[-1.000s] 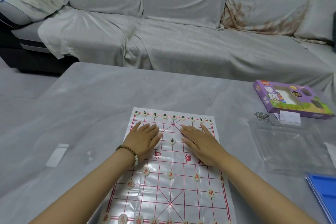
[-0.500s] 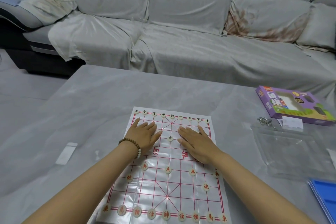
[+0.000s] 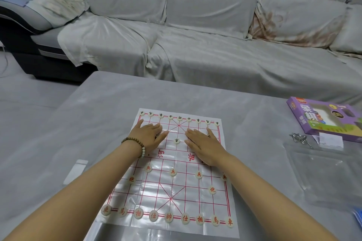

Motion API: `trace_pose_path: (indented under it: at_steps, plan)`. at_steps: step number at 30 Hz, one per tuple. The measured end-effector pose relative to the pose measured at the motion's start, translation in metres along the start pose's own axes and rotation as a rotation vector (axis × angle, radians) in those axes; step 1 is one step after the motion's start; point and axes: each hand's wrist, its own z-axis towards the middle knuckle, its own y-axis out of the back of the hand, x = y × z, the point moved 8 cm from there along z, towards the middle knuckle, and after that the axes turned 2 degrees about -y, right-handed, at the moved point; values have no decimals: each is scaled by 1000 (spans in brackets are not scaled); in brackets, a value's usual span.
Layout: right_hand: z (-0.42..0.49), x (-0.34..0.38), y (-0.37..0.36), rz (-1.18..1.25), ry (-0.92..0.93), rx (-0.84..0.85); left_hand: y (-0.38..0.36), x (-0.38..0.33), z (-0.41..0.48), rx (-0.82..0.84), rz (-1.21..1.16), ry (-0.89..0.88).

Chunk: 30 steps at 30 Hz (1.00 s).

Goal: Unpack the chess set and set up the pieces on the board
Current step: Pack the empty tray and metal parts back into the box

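A thin plastic Chinese chess board (image 3: 177,188) with red lines lies flat on the grey table. Round cream pieces with black characters line its far edge (image 3: 179,118), and one black-marked piece (image 3: 177,140) sits between my hands. Red-marked pieces fill the near row (image 3: 168,217), with more in the rows above it (image 3: 172,172). My left hand (image 3: 149,136) and my right hand (image 3: 203,143) both press flat on the far half of the board, fingers straight, holding nothing. Each hand hides some pieces beneath it.
The purple chess set box (image 3: 325,118) lies at the table's right edge, with a metal ring puzzle (image 3: 298,138) and a white slip (image 3: 331,141) beside it. A clear plastic tray (image 3: 323,174) lies right of the board. A small clear strip (image 3: 75,171) lies left. A covered sofa (image 3: 195,25) stands behind.
The view has tilted down and pulled back, so the near row of red pieces now shows. Both hands stay flat on the board in the same places.
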Motion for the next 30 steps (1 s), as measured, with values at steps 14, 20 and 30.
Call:
trace_pose_path:
  at_steps: [14, 20, 30]
  plan:
    - [-37, -7, 27, 144, -48, -141, 23, -31, -4, -33, -53, -14]
    - [-131, -61, 53, 217, -179, -223, 27, -110, -27, -61, -149, -108]
    - [-320, -198, 50, 354, -481, -360, 16, -290, -48, -57, -334, -277]
